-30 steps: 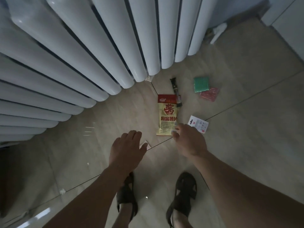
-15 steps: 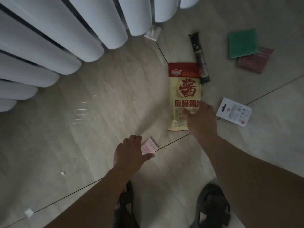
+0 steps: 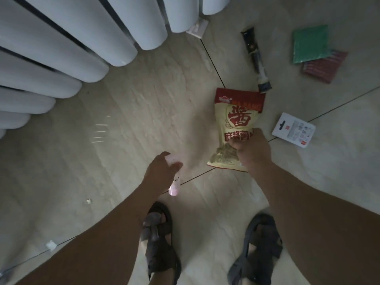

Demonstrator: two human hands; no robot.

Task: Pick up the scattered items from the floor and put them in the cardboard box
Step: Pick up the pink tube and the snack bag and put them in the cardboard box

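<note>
My right hand [image 3: 251,150] grips the lower part of a yellow and red snack bag [image 3: 236,120], which is lifted off the tiled floor. My left hand [image 3: 162,171] is closed on a small pink and white sachet [image 3: 174,187] that sticks out below the fingers. Still on the floor lie a dark stick packet [image 3: 256,58], a green pad [image 3: 310,43] overlapping a red pad [image 3: 322,67], and a white card [image 3: 293,130] right of the bag. The cardboard box is out of view.
A white radiator [image 3: 72,38] fills the upper left, with a white bracket [image 3: 197,28] at its foot. My two sandalled feet [image 3: 160,239] stand at the bottom. Small white scraps [image 3: 51,244] lie on the floor at lower left.
My right hand closed on the snack bag and raised it from the floor. My left hand picked up the small sachet. The camera moved closer to the floor.
</note>
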